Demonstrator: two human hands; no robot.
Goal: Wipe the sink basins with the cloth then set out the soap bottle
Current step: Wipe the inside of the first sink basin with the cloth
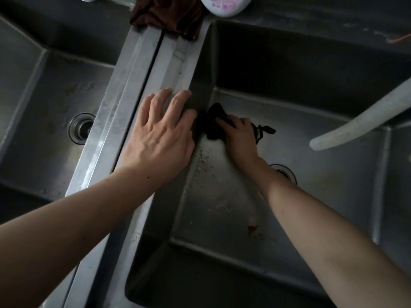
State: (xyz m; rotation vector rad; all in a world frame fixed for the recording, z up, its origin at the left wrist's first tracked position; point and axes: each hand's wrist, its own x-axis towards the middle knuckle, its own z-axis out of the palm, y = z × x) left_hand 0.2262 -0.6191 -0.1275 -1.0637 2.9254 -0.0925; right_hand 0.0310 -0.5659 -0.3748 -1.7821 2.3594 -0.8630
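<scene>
Left hand [160, 134] flat on divider [124, 103]; right hand's [240, 138] grip around black cloth [214, 123], beneath hose [360, 121].

left hand [160, 132] flat, fingers spread, right hand [240, 138] pressing down

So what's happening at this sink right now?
A person is wiping the right basin of a double steel sink. The right hand presses a dark cloth against the basin floor near its left wall, while the left hand rests flat on the divider between the basins. A white bottle stands on the back ledge beside a brown rag.
</scene>
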